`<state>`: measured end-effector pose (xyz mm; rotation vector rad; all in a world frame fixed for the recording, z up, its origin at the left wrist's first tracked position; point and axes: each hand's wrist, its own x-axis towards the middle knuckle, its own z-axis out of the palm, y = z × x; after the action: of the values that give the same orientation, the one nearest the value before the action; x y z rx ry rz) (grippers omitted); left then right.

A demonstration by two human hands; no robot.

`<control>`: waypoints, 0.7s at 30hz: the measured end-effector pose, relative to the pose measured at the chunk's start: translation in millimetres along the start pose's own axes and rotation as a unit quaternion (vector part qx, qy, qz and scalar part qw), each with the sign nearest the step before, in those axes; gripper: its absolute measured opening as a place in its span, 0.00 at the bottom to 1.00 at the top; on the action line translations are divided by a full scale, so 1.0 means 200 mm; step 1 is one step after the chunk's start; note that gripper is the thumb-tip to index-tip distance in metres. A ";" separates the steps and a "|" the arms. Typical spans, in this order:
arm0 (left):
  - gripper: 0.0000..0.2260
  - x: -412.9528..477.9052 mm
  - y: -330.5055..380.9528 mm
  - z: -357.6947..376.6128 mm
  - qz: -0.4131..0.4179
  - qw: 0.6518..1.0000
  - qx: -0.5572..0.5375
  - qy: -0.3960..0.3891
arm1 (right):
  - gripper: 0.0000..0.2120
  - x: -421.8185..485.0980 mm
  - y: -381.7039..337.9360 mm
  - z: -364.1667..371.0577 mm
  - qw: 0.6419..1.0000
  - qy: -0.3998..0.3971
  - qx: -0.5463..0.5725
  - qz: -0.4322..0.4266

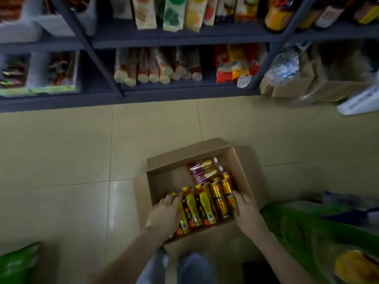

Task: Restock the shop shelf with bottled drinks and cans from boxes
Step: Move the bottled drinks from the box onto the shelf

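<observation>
You're at pick-up. In the open brown cardboard box [184,155] on the floor, your left hand [164,215] curls its fingers round yellow-labelled juice bottles [193,210]. Your right hand [247,212] touches gold metal cans [220,191], its grip unclear in the blur. Next, lift them to the dark metal shelf [184,93].

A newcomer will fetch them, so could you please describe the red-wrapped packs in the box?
In front of the dark metal shelving, an open brown cardboard box sits on the pale tiled floor. The shiny red-and-gold wrapped packs lie at its far side. They alone are red; the gold-capped amber bottles and yellow-labelled orange bottles are at its near side.
</observation>
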<state>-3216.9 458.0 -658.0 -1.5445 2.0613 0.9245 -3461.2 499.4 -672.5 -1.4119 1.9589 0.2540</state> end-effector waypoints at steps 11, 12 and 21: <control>0.35 1.65 -0.20 0.80 0.111 0.977 0.180 -0.033 | 0.27 1.28 0.31 0.91 0.990 0.046 0.133 0.001; 0.36 1.76 -0.20 0.86 0.129 0.970 0.206 -0.030 | 0.27 1.36 0.34 0.96 0.990 0.051 0.134 -0.002; 0.45 2.20 -0.28 1.22 0.192 0.933 0.305 0.011 | 0.27 1.68 0.49 1.18 0.991 0.071 0.114 0.005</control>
<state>-3316.3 321.5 -1134.1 -0.8460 2.4015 0.3097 -3504.2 407.7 -1081.9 -1.3021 2.0360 -0.0674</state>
